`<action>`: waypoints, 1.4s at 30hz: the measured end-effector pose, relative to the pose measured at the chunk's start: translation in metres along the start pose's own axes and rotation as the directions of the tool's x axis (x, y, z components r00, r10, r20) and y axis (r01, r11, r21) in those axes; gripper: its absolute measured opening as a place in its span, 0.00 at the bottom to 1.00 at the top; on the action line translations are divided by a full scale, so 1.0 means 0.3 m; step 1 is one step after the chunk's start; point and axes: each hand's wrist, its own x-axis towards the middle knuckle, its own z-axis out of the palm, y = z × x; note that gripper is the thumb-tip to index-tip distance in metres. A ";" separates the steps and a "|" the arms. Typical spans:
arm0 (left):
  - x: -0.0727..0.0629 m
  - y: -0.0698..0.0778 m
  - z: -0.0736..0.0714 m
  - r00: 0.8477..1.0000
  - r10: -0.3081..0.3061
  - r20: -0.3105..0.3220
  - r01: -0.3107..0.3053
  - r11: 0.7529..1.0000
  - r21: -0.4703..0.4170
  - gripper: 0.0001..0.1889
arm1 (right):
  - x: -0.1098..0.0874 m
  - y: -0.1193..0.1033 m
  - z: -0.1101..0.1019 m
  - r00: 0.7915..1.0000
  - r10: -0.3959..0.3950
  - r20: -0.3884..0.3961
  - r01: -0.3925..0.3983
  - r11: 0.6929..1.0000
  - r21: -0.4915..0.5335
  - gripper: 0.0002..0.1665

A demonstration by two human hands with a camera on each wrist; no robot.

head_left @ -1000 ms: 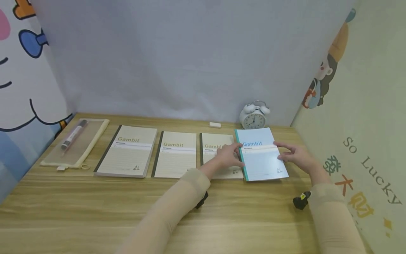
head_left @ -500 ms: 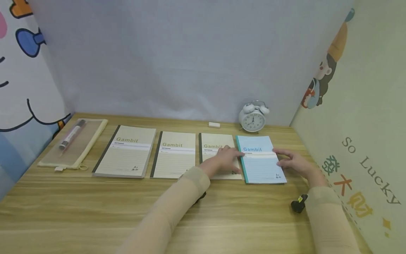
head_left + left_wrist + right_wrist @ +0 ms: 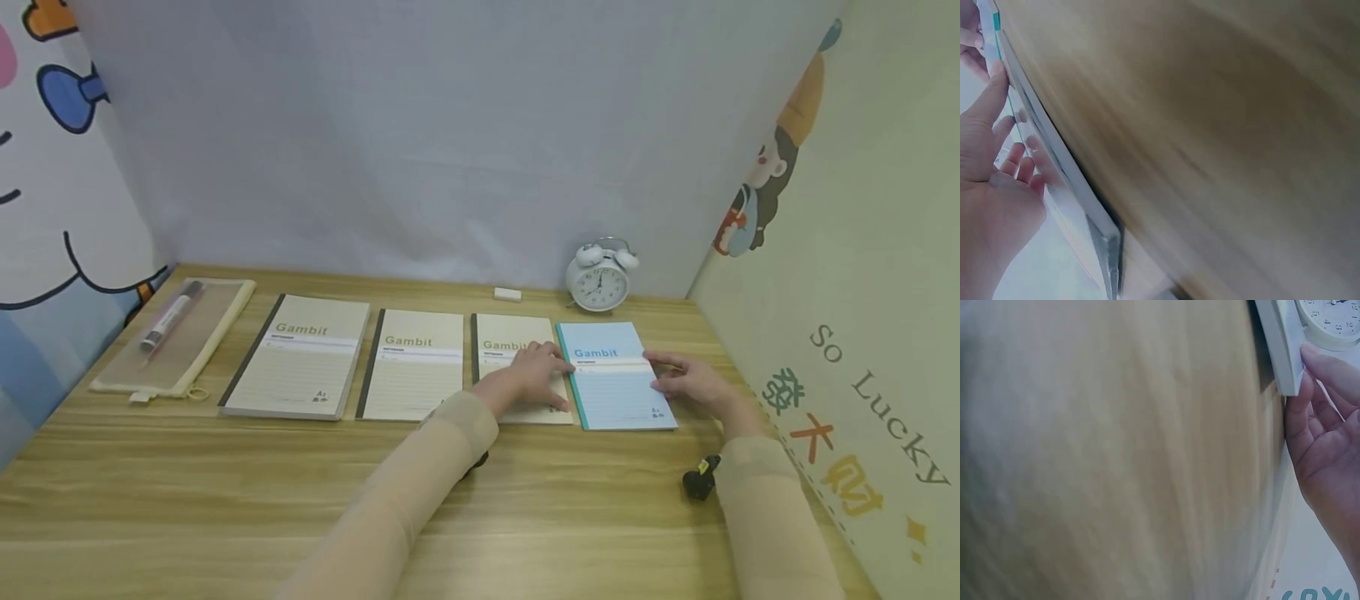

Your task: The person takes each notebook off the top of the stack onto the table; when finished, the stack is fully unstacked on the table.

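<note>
A light-blue Gambit notebook with a green spine lies at the right end of a row of notebooks. My left hand is over the rightmost beige notebook, fingertips at the blue notebook's spine edge. In the left wrist view that hand has its fingers loosely extended above the covers. At the blue notebook's right side, my right hand touches the edge with thumb and forefinger. The right wrist view has the same hand against the notebook's edge, with no finger curled round it.
Two more beige notebooks, a thick one and a thinner one, lie further left. Beyond them is a mesh pouch with a marker. A white eraser and alarm clock stand behind; a wall borders the right.
The blue notebook, earlier tilted and raised between both hands, has come down flat on the table, slightly nearer to me. Both hands stay at its sides.
</note>
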 end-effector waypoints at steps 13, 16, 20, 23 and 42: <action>0.004 0.009 -0.022 1.000 -0.029 -0.005 0.030 0.999 0.027 0.40 | 0.017 -0.009 0.009 1.000 0.000 -0.015 0.001 0.997 0.073 0.39; -0.002 -0.001 -0.041 1.000 -0.012 -0.004 0.012 1.000 0.003 0.42 | 0.016 -0.019 0.000 1.000 -0.007 -0.011 0.007 0.999 0.035 0.38; -0.026 -0.020 -0.096 0.999 0.042 -0.015 -0.043 0.998 -0.044 0.41 | 0.006 -0.062 -0.019 0.998 -0.067 -0.020 0.065 0.995 -0.078 0.37; -0.055 -0.033 -0.153 0.996 0.084 -0.021 -0.085 0.994 -0.066 0.39 | 0.002 -0.114 -0.029 0.993 -0.119 -0.028 0.113 0.982 -0.153 0.36; -0.474 -0.221 -0.456 0.987 0.132 -0.091 -0.135 0.990 -0.033 0.40 | 0.023 -0.607 0.169 0.943 -0.333 0.030 0.331 0.917 -0.221 0.35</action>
